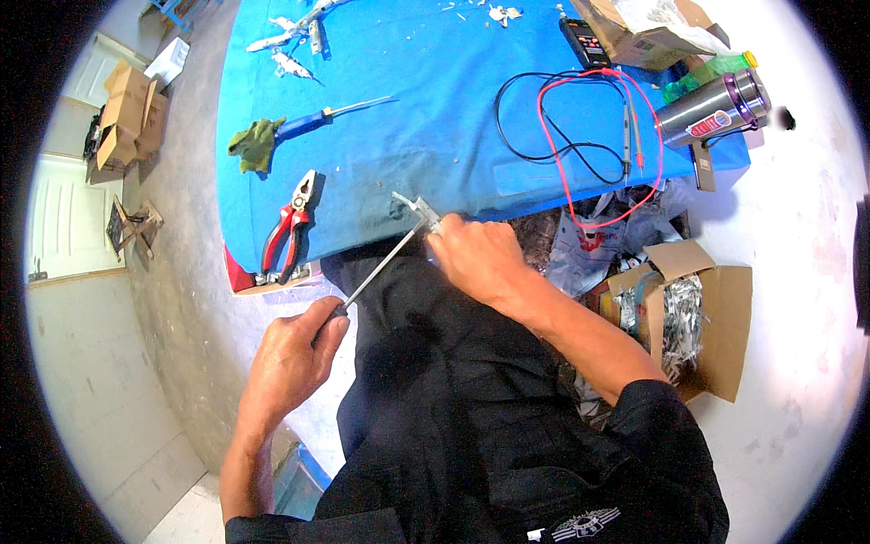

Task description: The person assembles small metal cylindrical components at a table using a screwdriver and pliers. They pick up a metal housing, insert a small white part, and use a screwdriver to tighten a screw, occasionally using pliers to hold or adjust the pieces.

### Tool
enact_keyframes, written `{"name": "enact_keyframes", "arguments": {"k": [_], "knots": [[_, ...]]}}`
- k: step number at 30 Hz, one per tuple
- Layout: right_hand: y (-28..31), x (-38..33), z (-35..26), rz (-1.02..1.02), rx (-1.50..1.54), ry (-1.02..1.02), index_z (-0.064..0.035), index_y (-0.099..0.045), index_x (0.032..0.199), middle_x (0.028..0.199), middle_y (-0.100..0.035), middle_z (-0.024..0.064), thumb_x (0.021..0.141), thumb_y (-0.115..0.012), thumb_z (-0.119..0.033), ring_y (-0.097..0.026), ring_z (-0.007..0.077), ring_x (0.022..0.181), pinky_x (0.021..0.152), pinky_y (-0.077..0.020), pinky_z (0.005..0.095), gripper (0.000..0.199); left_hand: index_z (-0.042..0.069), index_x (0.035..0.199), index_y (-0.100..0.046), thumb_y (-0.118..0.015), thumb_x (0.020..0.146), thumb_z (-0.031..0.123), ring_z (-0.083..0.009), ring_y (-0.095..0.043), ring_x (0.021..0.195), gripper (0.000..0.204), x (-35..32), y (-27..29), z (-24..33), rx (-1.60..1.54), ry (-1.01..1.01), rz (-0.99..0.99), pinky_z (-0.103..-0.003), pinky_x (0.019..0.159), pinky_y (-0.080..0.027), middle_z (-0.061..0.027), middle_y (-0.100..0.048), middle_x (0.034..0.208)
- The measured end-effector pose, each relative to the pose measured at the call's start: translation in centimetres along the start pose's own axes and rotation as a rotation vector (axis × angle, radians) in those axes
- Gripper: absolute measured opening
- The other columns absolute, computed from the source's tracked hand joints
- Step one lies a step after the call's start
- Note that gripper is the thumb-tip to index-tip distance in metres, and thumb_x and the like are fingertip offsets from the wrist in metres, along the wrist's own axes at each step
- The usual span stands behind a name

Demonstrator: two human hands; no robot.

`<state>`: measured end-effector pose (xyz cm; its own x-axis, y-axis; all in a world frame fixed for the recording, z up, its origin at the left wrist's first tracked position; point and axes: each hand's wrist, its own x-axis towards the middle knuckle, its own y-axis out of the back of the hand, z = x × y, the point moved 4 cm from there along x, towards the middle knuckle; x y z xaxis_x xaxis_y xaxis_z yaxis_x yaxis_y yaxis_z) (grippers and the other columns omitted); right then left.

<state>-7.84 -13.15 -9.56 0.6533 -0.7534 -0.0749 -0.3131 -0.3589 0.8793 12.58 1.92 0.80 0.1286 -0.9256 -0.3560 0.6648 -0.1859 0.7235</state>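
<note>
My left hand (292, 355) is closed round the dark handle of a screwdriver, whose long metal shaft (381, 270) slants up to the right. At the table's near edge, my right hand (478, 258) pinches a small pale grey piece (424, 214); its exact kind is unclear. The screwdriver's tip meets this piece or lies right beside it. Left of them, combination pliers (292, 227) with red and black handles rest near the edge. Farther back lies a blue-handled pointed tool (306, 124), with a green rag (254, 145) at its handle end.
A blue cloth (399, 136) covers the table. Pale scraps (294, 36) lie at the far left. At the right are a multimeter (584, 43), its red and black leads (555, 136), and a steel flask (702, 113). Below stands a cardboard box (729, 317) of silvery strips.
</note>
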Motion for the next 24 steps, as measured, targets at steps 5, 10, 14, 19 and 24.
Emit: {"name": "enact_keyframes", "arguments": {"k": [5,10,14,19,24], "knots": [[0.1,-0.1,-0.1,-0.019,-0.005,-0.014,-0.0012,-0.062,0.088,0.067,-0.07,0.0237,0.103,-0.063,-0.036,-0.072,0.0445,0.065,0.061,-0.0574,0.0561,0.038,0.001,0.116,-0.07,-0.064,0.104,0.022,-0.0347,-0.07,0.061,0.025,0.6,0.2,-1.4,-0.097,0.074,-0.105,-0.045,0.061,-0.052,-0.0215,-0.065,0.068],[0.2,-0.2,-0.2,0.032,-0.012,-0.016,-0.0011,-0.062,0.089,0.067,-0.069,0.0242,0.103,-0.063,-0.036,-0.072,0.0449,0.065,0.061,-0.0569,0.0566,0.037,0.002,0.116,-0.072,-0.06,0.107,0.025,-0.0244,-0.069,0.059,0.028,0.5,-0.7,-2.4,-0.287,0.242,-0.192,-0.04,0.06,-0.053,-0.0145,-0.066,0.065],[0.1,-0.1,-0.1,0.044,0.008,-0.006,-0.0007,-0.062,0.088,0.068,-0.069,0.0247,0.102,-0.063,-0.035,-0.071,0.0454,0.066,0.061,-0.0565,0.0568,0.037,0.003,0.116,-0.071,-0.062,0.105,0.024,-0.0308,-0.071,0.06,0.025,0.3,-1.5,-2.6,-0.205,0.084,-0.07,-0.042,0.059,-0.054,-0.0175,-0.069,0.07],[0.2,0.0,0.0,0.028,-0.024,-0.007,-0.0005,-0.063,0.088,0.069,-0.069,0.0249,0.102,-0.063,-0.036,-0.072,0.0453,0.067,0.063,-0.0568,0.0565,0.038,0.004,0.121,-0.066,-0.067,0.102,0.018,-0.0425,-0.071,0.071,0.024,-0.7,-0.7,0.2,0.204,-0.118,0.111,-0.046,0.065,-0.056,-0.0226,-0.073,0.085],[0.1,-0.1,0.0,0.028,-0.024,-0.024,-0.0011,-0.063,0.088,0.068,-0.069,0.0239,0.102,-0.063,-0.036,-0.072,0.0438,0.066,0.062,-0.0574,0.0552,0.038,0.004,0.122,-0.064,-0.068,0.101,0.017,-0.0457,-0.072,0.075,0.024,-0.9,-1.2,1.0,0.247,-0.041,0.061,-0.05,0.065,-0.055,-0.025,-0.072,0.086]]}}
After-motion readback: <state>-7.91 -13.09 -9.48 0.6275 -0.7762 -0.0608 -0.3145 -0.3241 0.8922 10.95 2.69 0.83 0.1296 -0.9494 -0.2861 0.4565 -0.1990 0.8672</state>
